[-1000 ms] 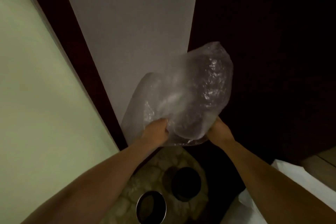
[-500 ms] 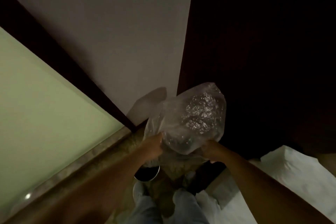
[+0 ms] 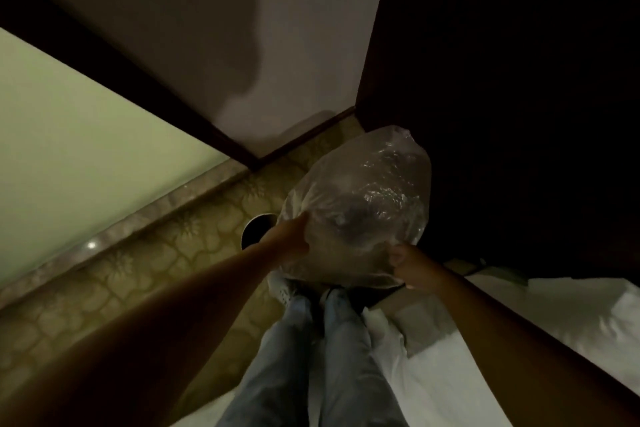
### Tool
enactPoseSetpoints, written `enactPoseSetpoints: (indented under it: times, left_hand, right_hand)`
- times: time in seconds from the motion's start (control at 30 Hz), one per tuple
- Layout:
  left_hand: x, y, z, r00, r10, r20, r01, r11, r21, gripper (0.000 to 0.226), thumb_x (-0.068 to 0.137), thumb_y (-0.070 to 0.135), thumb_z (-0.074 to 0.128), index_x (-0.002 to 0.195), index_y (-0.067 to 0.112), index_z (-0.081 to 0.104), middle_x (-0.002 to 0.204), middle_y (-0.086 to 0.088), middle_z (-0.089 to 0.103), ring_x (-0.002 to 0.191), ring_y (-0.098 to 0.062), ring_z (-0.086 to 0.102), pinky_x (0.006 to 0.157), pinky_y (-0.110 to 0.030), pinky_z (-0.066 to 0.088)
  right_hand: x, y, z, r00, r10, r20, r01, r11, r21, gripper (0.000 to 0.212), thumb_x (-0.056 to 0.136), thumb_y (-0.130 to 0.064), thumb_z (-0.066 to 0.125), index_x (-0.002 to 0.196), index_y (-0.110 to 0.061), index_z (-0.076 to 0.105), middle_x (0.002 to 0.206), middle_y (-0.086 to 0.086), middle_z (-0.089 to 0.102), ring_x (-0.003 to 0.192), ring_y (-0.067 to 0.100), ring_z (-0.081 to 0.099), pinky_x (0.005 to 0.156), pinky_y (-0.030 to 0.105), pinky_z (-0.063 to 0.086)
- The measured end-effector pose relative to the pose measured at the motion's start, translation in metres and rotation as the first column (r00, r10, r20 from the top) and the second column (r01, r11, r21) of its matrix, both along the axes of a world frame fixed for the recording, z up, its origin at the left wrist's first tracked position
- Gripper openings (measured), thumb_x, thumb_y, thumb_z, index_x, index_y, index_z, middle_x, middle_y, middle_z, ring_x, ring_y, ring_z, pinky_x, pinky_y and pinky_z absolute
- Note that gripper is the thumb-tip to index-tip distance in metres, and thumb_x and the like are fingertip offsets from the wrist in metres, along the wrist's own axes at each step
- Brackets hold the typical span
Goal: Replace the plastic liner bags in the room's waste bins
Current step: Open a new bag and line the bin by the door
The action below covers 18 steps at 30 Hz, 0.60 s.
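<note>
Head view shows the clear liner bag [image 3: 360,208], ballooned with air above the bin [image 3: 258,230], pinched at its mouth by left hand [image 3: 291,241] and right hand [image 3: 407,265]; it looks weightless, flimsy, slippery, best gripped at the rim.

Liner bag [image 3: 360,204], puffed with air, lowered from wall height toward floor; both hands dropped with it. Bin [image 3: 258,230] now half hidden behind left hand [image 3: 289,239].

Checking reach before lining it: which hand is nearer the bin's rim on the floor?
Left. The left hand overlaps the bin rim in view, gripping the bag; the right hand grips its far side.
</note>
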State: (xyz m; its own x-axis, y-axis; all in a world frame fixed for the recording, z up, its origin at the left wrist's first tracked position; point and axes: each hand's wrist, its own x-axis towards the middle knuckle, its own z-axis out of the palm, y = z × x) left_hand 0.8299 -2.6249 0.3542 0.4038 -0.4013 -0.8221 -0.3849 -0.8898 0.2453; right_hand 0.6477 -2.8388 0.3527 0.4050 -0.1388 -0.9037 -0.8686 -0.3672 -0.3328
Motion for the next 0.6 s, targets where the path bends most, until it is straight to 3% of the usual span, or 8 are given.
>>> enactPoseSetpoints:
  times: [0.1, 0.17, 0.27, 0.3, 0.37, 0.47, 0.53, 0.6]
  left_hand:
    - [-0.004, 0.002, -0.036, 0.998, -0.068, -0.005, 0.068, 0.997, 0.024, 0.086, 0.093, 0.018, 0.058, 0.158, 0.034, 0.005, 0.160, -0.024, 0.019, 0.134, -0.039, 0.045, 0.079, -0.036, 0.051]
    - [-0.008, 0.003, -0.059, 0.996, -0.090, -0.023, 0.091, 0.995, 0.036, 0.082, 0.095, 0.018, 0.058, 0.160, 0.027, 0.009, 0.159, -0.021, 0.026, 0.140, -0.038, 0.039, 0.091, -0.038, 0.048]
    - [-0.012, -0.001, -0.085, 0.994, -0.107, -0.037, 0.108, 0.994, 0.030, 0.089, 0.092, 0.019, 0.059, 0.160, 0.028, 0.002, 0.153, -0.017, 0.037, 0.141, -0.043, 0.035, 0.106, -0.044, 0.041]
    - [-0.012, -0.005, -0.089, 0.994, -0.103, -0.045, 0.105, 0.994, 0.025, 0.090, 0.091, 0.016, 0.059, 0.160, 0.028, 0.003, 0.152, -0.019, 0.037, 0.138, -0.043, 0.040, 0.104, -0.044, 0.043]
    - [-0.008, -0.012, -0.098, 0.995, -0.084, -0.048, 0.084, 0.996, -0.001, 0.092, 0.089, 0.010, 0.060, 0.160, 0.027, 0.005, 0.153, -0.022, 0.035, 0.122, -0.038, 0.056, 0.084, -0.038, 0.051]
    - [0.000, -0.021, -0.111, 0.997, -0.063, -0.041, 0.062, 0.998, -0.027, 0.094, 0.088, 0.008, 0.058, 0.159, 0.033, 0.001, 0.141, -0.019, 0.051, 0.096, -0.028, 0.068, 0.064, -0.039, 0.057]
    - [0.004, -0.027, -0.117, 0.998, -0.060, 0.005, 0.060, 0.997, -0.039, 0.092, 0.091, 0.010, 0.058, 0.159, 0.028, -0.001, 0.127, -0.019, 0.061, 0.098, -0.030, 0.067, 0.067, -0.040, 0.054]
    - [0.008, -0.034, -0.124, 0.995, -0.054, 0.083, 0.060, 0.996, -0.064, 0.091, 0.093, 0.015, 0.058, 0.159, 0.021, -0.003, 0.124, -0.019, 0.063, 0.105, -0.034, 0.065, 0.074, -0.038, 0.049]
  right_hand:
    - [-0.009, 0.009, -0.036, 0.998, -0.046, -0.043, 0.047, 0.999, 0.021, 0.027, 0.096, -0.001, 0.050, 0.111, -0.023, 0.044, 0.111, 0.004, 0.049, 0.099, 0.019, 0.048, 0.085, 0.027, 0.042]
    - [-0.015, 0.013, -0.058, 0.995, -0.083, -0.064, 0.085, 0.995, 0.043, 0.028, 0.097, 0.001, 0.048, 0.112, -0.022, 0.043, 0.112, 0.005, 0.048, 0.097, 0.019, 0.049, 0.077, 0.024, 0.045]
    - [-0.023, 0.015, -0.086, 0.986, -0.135, -0.101, 0.143, 0.986, 0.082, 0.029, 0.097, 0.003, 0.048, 0.113, -0.020, 0.042, 0.112, 0.007, 0.048, 0.091, 0.020, 0.052, 0.072, 0.026, 0.046]
    - [-0.025, 0.015, -0.095, 0.983, -0.148, -0.107, 0.157, 0.984, 0.080, 0.029, 0.096, 0.004, 0.048, 0.112, -0.020, 0.042, 0.111, 0.007, 0.048, 0.092, 0.022, 0.052, 0.072, 0.027, 0.046]
    - [-0.028, 0.012, -0.107, 0.980, -0.164, -0.114, 0.173, 0.982, 0.077, 0.028, 0.095, 0.006, 0.049, 0.108, -0.019, 0.047, 0.106, 0.006, 0.051, 0.089, 0.022, 0.054, 0.068, 0.025, 0.047]
    - [-0.029, 0.003, -0.119, 0.976, -0.198, -0.093, 0.201, 0.979, 0.028, 0.022, 0.091, 0.002, 0.050, 0.096, -0.017, 0.059, 0.092, 0.007, 0.057, 0.086, 0.026, 0.060, 0.060, 0.025, 0.046]
    - [-0.029, -0.006, -0.127, 0.969, -0.241, -0.048, 0.239, 0.970, -0.047, 0.031, 0.089, -0.011, 0.053, 0.117, -0.023, 0.061, 0.108, 0.011, 0.062, 0.095, 0.028, 0.063, 0.070, 0.035, 0.056]
    - [-0.029, -0.016, -0.132, 0.983, -0.186, -0.002, 0.182, 0.965, -0.188, 0.046, 0.090, -0.014, 0.056, 0.136, -0.020, 0.053, 0.126, 0.013, 0.059, 0.111, 0.033, 0.060, 0.092, 0.045, 0.054]
